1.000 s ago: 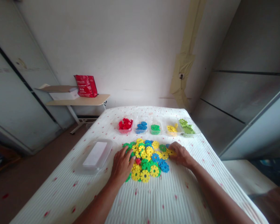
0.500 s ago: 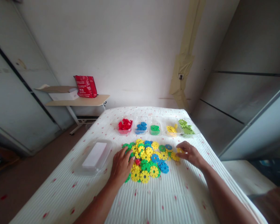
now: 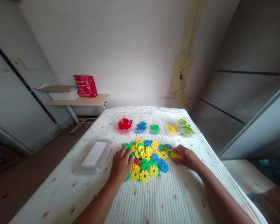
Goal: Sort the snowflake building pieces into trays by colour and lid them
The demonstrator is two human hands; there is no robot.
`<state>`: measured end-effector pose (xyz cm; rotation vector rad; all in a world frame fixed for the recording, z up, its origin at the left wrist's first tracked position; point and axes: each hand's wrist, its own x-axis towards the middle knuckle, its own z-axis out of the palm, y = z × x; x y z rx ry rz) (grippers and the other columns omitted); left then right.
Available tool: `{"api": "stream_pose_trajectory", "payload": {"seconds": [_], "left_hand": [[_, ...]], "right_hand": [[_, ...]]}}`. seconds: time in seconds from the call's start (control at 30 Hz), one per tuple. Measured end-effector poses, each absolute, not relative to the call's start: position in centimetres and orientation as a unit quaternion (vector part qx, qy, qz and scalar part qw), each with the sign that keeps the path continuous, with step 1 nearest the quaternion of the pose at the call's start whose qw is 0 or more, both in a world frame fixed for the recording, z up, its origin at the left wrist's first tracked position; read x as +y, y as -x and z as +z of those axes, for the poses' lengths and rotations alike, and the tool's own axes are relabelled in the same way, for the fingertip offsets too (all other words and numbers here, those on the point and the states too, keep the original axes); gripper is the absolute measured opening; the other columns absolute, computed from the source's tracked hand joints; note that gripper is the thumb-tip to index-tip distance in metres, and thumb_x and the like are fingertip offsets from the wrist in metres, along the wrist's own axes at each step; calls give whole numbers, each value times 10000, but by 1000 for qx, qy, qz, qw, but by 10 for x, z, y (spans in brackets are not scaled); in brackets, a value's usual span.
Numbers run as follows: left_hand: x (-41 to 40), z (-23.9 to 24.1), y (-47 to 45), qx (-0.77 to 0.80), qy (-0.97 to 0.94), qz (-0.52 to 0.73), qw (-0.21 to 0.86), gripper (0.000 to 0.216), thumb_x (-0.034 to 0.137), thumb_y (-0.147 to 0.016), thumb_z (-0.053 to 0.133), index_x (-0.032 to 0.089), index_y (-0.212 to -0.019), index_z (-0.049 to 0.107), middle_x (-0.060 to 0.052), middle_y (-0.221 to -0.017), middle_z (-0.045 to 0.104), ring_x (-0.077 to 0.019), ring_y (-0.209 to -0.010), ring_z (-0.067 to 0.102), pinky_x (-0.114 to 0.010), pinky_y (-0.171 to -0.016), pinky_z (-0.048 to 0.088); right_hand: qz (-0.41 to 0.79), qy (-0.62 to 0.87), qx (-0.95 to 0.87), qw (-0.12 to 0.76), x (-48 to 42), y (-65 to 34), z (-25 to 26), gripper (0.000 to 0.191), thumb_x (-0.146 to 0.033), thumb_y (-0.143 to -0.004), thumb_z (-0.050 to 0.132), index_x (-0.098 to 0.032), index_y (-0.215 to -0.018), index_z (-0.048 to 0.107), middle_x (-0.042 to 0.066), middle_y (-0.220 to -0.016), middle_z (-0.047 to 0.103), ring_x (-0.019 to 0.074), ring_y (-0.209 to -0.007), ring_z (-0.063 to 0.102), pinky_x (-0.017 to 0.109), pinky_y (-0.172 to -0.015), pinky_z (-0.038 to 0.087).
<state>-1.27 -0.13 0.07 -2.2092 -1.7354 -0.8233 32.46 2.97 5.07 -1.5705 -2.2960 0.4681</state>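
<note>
A pile of flat, notched plastic discs [image 3: 149, 161] in yellow, green, blue and a little red lies on the white striped cloth [image 3: 158, 199]. My left hand [image 3: 121, 164] rests on the pile's left edge, fingers stretched over green and yellow discs, gripping nothing. At the pile's right edge my right hand [image 3: 188, 157] lies low, its fingertips pinched on a yellow disc [image 3: 175, 154]. Behind the pile stands a row of clear trays: red [image 3: 125, 124], blue [image 3: 141, 127], green [image 3: 155, 128], yellow [image 3: 171, 128] and light green pieces [image 3: 187, 128].
A clear lidded box [image 3: 94, 156] with a white insert sits left of my left hand. A side table [image 3: 80, 101] with a red bag [image 3: 86, 86] stands at the back left. The cloth-covered surface drops off at the left and right edges.
My right hand left the pile's right side, lifted a little to the right with a yellow disc, and has come back down at the pile's right edge. My left hand has hardly moved.
</note>
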Motion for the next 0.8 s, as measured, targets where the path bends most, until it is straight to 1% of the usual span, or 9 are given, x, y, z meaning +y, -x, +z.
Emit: {"api": "stream_pose_trajectory", "payload": {"seconds": [0.1,0.2,0.27,0.4,0.6,0.8], "left_hand": [[-1,1,13,-589,749,-284,108,313,320,-864,422,190,-1087,600,-113,-1193,553,-257,-1099,514,-436,-919,434],[-1,0,13,-586,751,-285,106,312,317,-863,423,190,-1084,602,-113,-1197,552,-259,-1096,517,-441,-920,432],[-1,0,13,-585,752,-284,105,313,313,-862,423,184,-1083,602,-118,-1197,550,-261,-1096,515,-445,-922,429],[-1,0,13,-587,752,-280,105,312,311,-858,430,194,-1096,594,-114,-1201,548,-259,-1100,514,-443,-927,425],[-2,3,12,-591,751,-275,106,311,306,-862,425,186,-1094,593,-118,-1200,548,-262,-1103,509,-444,-926,426],[-1,1,13,-590,755,-268,98,312,303,-856,435,189,-1103,587,-116,-1211,541,-262,-1105,511,-449,-933,421]], "right_hand": [[181,544,-797,192,32,-331,53,348,-358,-673,613,-202,-981,659,55,-915,647,192,-790,602,279,-710,443],[186,544,-783,237,33,-340,56,374,-394,-722,578,-187,-1026,648,75,-952,639,192,-799,594,289,-717,452],[184,538,-783,253,34,-343,57,370,-413,-752,551,-176,-1018,650,84,-959,633,194,-809,591,294,-724,454],[168,533,-798,227,33,-335,52,314,-395,-742,566,-186,-956,661,57,-891,633,182,-786,591,277,-719,451],[141,537,-815,164,29,-318,46,274,-333,-738,562,-203,-957,665,57,-876,639,166,-734,597,256,-693,445],[164,522,-817,184,31,-323,50,297,-315,-722,564,-203,-977,669,55,-858,650,171,-739,603,260,-693,456]]}}
